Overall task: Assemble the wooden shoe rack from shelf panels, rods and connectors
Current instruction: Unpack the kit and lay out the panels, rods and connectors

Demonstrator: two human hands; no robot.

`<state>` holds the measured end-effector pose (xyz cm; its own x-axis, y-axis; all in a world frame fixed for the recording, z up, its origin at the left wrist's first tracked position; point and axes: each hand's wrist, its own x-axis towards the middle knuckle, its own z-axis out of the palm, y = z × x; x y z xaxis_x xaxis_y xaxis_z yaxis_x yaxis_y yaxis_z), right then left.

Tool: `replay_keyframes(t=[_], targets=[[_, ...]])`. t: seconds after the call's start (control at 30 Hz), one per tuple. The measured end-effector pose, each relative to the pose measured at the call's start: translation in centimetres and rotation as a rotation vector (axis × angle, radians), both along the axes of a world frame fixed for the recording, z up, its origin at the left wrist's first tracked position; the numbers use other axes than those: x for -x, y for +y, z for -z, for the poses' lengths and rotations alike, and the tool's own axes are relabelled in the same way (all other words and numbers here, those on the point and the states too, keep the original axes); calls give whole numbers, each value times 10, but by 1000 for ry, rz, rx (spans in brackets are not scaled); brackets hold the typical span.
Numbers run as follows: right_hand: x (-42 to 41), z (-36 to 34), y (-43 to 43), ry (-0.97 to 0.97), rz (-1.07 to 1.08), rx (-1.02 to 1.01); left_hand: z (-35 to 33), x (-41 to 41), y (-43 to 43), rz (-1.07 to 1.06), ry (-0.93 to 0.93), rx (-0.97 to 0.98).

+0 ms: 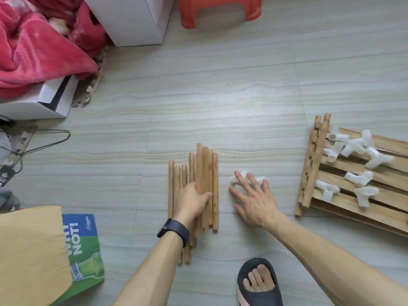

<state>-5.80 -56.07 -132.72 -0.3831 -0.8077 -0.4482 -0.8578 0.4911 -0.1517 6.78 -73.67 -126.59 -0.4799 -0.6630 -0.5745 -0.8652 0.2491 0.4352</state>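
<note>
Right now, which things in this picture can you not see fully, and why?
- White connector, head view: shape hidden under the spread fingers of the right hand.
- Rods: near ends covered by the left hand and forearm.
- Shelf panels: cut off by the right edge.
- Green box: small print too blurred.

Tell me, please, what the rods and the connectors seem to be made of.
Rods: probably bare, light wood; matt tan surface with visible grain streaks. Connectors: apparently moulded plastic; smooth, uniformly white, slightly glossy, with hollow tube branches.
</note>
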Motion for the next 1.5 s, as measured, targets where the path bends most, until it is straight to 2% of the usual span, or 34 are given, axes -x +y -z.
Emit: replay_keyframes(t=[0.2, 0.27, 0.37, 0.43, 0.5, 0.57, 0.63, 0.7, 0.83, 0.93, 1.03, 1.2, 1.3, 1.5], targets=[[10, -5, 16, 20, 60, -35, 22, 31, 52, 23, -38, -129], [6, -17, 16, 59, 57, 59, 24, 30, 53, -7, -25, -64], [-14, -28, 12, 52, 78, 307, 17, 20, 41, -174, 156, 41], [-34, -31, 7, -100, 195, 256, 17, 2, 23, -302, 218, 170], [-49, -29, 2, -258, 347, 128, 24, -24, 3, -361, 31, 268], [-55, -27, -3, -309, 424, 109, 31, -54, -13, -397, -203, 230], [-58, -28, -11, -325, 480, 120, 37, -74, -22, -389, -239, 129], [-58, -28, -18, -342, 516, 141, 43, -78, -24, -319, -178, 124], [-47, -28, -22, -379, 516, 151, 45, -61, -24, -232, -91, 164], [-41, -30, -17, -339, 500, 150, 44, -49, -26, -206, -138, 187], [-40, -29, -9, -315, 394, 89, 45, -43, -29, -210, -137, 213], [-44, -31, -13, -309, 387, 51, 45, -50, -24, -175, -45, 133], [-50, -29, -17, -317, 344, 53, 44, -55, -21, -108, -81, 167], [-52, -30, -15, -380, 214, 11, 38, -37, -28, -123, -182, 203]])
